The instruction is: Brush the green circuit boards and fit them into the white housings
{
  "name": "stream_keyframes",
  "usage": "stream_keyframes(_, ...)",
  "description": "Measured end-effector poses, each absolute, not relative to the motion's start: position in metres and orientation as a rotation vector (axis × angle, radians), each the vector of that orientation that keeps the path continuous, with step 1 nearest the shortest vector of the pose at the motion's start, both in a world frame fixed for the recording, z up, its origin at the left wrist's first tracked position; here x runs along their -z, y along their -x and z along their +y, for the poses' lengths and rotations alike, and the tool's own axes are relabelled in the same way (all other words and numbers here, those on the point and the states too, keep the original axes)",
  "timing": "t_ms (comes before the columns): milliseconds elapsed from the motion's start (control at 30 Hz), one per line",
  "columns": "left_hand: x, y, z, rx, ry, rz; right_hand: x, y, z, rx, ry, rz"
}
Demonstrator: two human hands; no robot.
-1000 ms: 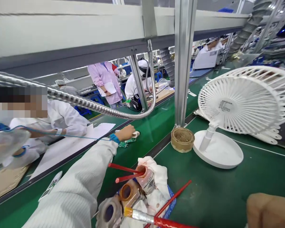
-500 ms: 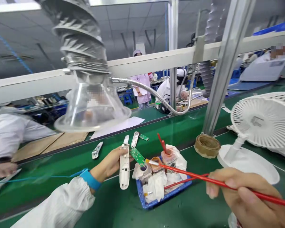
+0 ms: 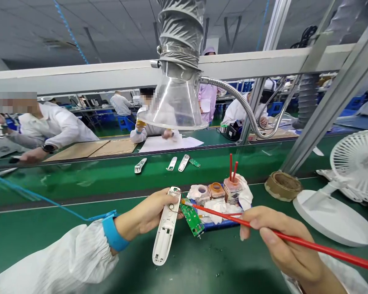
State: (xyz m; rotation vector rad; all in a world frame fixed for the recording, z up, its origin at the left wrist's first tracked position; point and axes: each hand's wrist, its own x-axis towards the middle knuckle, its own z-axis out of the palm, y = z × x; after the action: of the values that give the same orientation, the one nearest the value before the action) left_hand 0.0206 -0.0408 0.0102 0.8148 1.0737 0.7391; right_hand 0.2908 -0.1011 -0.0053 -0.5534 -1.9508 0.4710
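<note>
My left hand grips a long white plastic housing, thumb on its upper end. A green circuit board hangs beside the housing, joined to it by thin wires; part of it lies behind my fingers. Between the fingertips of my right hand is a red-handled brush. Its bristle tip is at the upper end of the board, close to the housing; I cannot tell which it touches. Behind the board stands a blue tray with white wipes, small jars and another red brush lying in it.
On the green belt lie white housing parts and a small circuit board. A tape roll and a white fan stand at right. A clear extraction hood hangs overhead. Co-workers in white sit across the belt.
The view has swung left. My left hand has brought the housing and board nearer, clear of the tray's jars. The brush tip has shifted from the board's lower end to its upper end.
</note>
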Motion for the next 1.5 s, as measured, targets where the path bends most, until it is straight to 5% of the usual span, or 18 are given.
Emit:
stream_keyframes(833,-0.02,-0.03,-0.057,-0.737,-0.779,1.002,-0.015,-0.3,-0.124,-0.198,0.674,-1.982)
stream_keyframes(1067,-0.016,-0.022,-0.057,-0.787,-0.704,1.056,0.028,-0.316,-0.077,-0.933,0.904,-0.902)
stream_keyframes(1500,-0.005,-0.005,-0.027,-0.922,-0.748,1.068,0.095,-0.278,-0.041,-1.442,1.17,-0.49)
